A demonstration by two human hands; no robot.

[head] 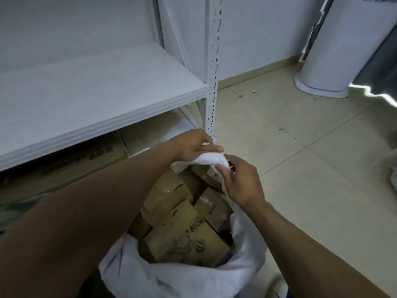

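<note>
The white woven plastic sack [171,278] stands open on the pale tiled floor [300,151], right at the foot of the shelving's front corner post, with its mouth gaping toward the camera. Both hands work at the far rim of that mouth, where the cloth is gathered into a bunch. The left hand [191,145] has its grip closed over the bunch from above, thumb and fingers curled round the fabric. The right hand [240,179] pinches the same bunch from the near side between thumb and fingertips. Lifting the rim at one spot probably serves either to hold the mouth up and open or to draw it together for closing; this view does not show which.

Inside, brown cardboard boxes [184,239] lie packed at odd angles and fill the sack close to its rim. That is likely why its walls bulge and it stands by itself.

Just beyond the sack rises the white slotted steel post [211,61], which carries the white shelf board [96,87]. Under the board, more brown printed cartons [90,158] sit low in the shadow. Well apart, toward the far right corner of the floor, a tall white roll [330,50] stands upright near the wall.
</note>
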